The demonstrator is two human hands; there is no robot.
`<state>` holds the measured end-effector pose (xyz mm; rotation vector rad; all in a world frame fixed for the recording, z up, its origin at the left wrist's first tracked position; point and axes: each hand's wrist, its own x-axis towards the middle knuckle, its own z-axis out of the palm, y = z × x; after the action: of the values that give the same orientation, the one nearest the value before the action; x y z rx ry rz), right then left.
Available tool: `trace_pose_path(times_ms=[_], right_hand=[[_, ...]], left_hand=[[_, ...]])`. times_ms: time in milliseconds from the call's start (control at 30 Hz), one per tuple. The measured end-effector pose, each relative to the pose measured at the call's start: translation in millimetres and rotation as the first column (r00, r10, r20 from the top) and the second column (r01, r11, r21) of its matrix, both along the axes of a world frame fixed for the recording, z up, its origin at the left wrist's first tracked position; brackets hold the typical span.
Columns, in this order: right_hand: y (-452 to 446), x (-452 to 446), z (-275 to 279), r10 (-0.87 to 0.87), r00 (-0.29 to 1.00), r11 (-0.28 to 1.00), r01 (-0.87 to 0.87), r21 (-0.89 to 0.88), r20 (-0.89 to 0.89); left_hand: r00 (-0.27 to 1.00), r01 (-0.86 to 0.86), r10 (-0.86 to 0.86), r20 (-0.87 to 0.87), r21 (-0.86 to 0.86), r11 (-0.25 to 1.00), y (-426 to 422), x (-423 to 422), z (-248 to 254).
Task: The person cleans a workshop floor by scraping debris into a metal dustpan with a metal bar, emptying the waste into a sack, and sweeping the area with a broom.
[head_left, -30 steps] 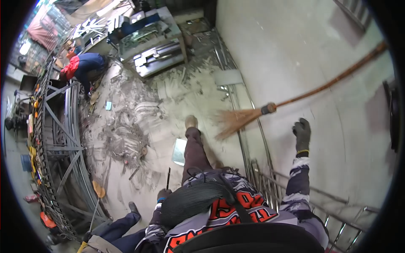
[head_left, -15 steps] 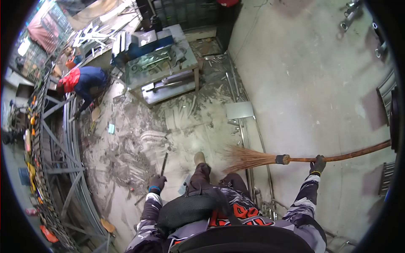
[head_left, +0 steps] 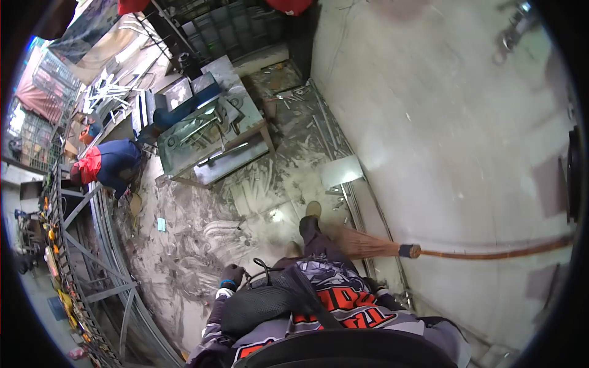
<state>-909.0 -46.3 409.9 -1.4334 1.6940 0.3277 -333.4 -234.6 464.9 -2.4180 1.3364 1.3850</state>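
The right hand has drawn inward, apart from the broom.

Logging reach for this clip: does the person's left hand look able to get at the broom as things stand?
Probably not without turning or reaching across: the left hand is left of the black bag, while the broom is beyond the legs, on the right.

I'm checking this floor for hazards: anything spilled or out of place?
Yes. Dark, streaky dirt covers much of the floor near the table, looking unswept. Oddly, the broom juts sideways by the person's leg with no hand visible on it; its support is unclear.
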Motion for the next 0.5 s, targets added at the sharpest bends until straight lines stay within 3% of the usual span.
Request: trace_pose_path(times_ms=[33, 67, 100, 133, 167, 200, 233, 267, 300, 333, 367, 400, 500], right_hand=[[-15, 7, -35, -0.415, 0.886, 0.908, 0.418, 0.03, 0.208], [-30, 6, -71, -0.638, 0.669, 0.745, 0.662, 0.087, 0.381], [-64, 12, -78, -0.699, 0.478, 0.631, 0.762, 0.145, 0.533], [-103, -16, -75, -0.44, 0.818, 0.875, 0.483, -0.025, 0.371], [-156, -40, -43, 0.142, 0.986, 0.963, -0.117, -0.242, 0.09], [-200, -63, -29, 0.396, 0.916, 0.843, -0.388, -0.373, -0.059], [-242, -95, -27, 0.509, 0.84, 0.638, -0.514, -0.573, -0.188], [-296, -86, 55, 0.163, 0.977, 0.945, -0.115, -0.307, 0.138], [-322, -109, 42, -0.549, 0.665, 0.744, 0.665, -0.068, 0.506], [-358, -136, 54, -0.796, 0.372, 0.527, 0.814, 0.244, 0.478], [-393, -145, 90, -0.818, 0.185, 0.394, 0.87, 0.297, 0.544], [-425, -139, 121, -0.817, 0.292, 0.389, 0.916, 0.101, 0.498], [-495, -145, 145, -0.767, 0.389, 0.359, 0.919, -0.161, 0.51]], left_hand=[[0.964, -0.195, 0.208, -0.165, 0.09, 0.977, 11, 14, -46], [0.961, -0.22, 0.232, -0.152, 0.091, 0.971, 5, 10, -66], [0.999, -0.049, 0.052, -0.012, 0.168, 0.985, 3, 6, -69], [0.986, 0.1, -0.132, 0.104, 0.267, 0.959, 6, 2, -70], [0.974, 0.134, -0.183, 0.135, 0.31, 0.941, -37, -25, 8], [0.97, 0.162, -0.21, 0.121, 0.319, 0.934, -66, -40, 46], [0.987, 0.126, -0.145, 0.071, 0.228, 0.965, -91, -47, 69], [0.995, 0.03, -0.034, 0.096, 0.043, 0.999, -107, -53, 84], [0.993, -0.068, 0.071, 0.093, -0.029, 0.997, -132, -63, 112], [0.986, -0.153, 0.16, 0.05, -0.131, 0.98, -149, -66, 123], [0.979, -0.19, 0.199, 0.032, -0.184, 0.964, -162, -71, 132], [0.974, -0.215, 0.225, 0.012, -0.248, 0.945, -182, -72, 137], [0.99, -0.13, 0.142, 0.014, -0.321, 0.938, -213, -61, 91]])
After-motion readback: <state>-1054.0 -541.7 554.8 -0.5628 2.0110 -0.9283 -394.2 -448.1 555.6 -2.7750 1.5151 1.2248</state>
